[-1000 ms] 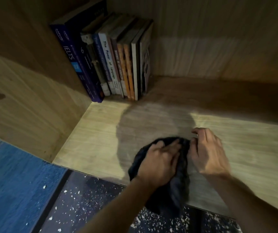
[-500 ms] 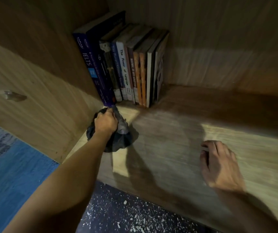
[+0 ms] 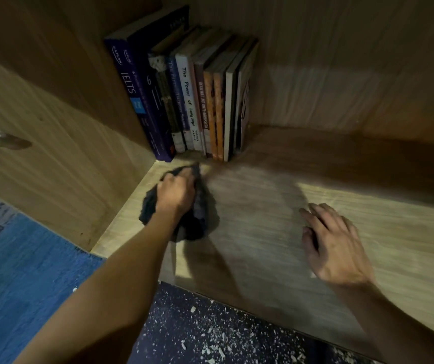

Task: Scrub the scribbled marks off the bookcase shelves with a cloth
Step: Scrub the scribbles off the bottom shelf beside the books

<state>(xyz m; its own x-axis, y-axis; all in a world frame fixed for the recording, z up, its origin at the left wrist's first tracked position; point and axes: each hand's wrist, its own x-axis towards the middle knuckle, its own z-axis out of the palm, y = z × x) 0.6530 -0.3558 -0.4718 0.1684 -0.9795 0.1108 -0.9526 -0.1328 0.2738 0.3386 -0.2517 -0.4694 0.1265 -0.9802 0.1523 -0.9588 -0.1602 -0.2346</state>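
A dark crumpled cloth (image 3: 200,219) lies on the pale wooden shelf board (image 3: 381,232) near its left back corner, just in front of the row of books. My left hand (image 3: 176,193) grips the cloth from above and presses it onto the board. My right hand (image 3: 334,240) rests flat on the shelf to the right, fingers spread and relaxed, holding nothing. The shelf surface is motion-blurred and shadowed, so I cannot make out any scribbled marks.
Several books (image 3: 192,101) stand upright against the left side panel (image 3: 53,140) at the back of the shelf. The back panel (image 3: 355,74) closes the compartment. Below the front edge lie a blue mat (image 3: 13,271) and a dark speckled floor (image 3: 210,332) with white crumbs.
My left hand carried the cloth from the shelf's front middle to the back left corner near the books. My right hand let go of the cloth and now rests flat on the board.
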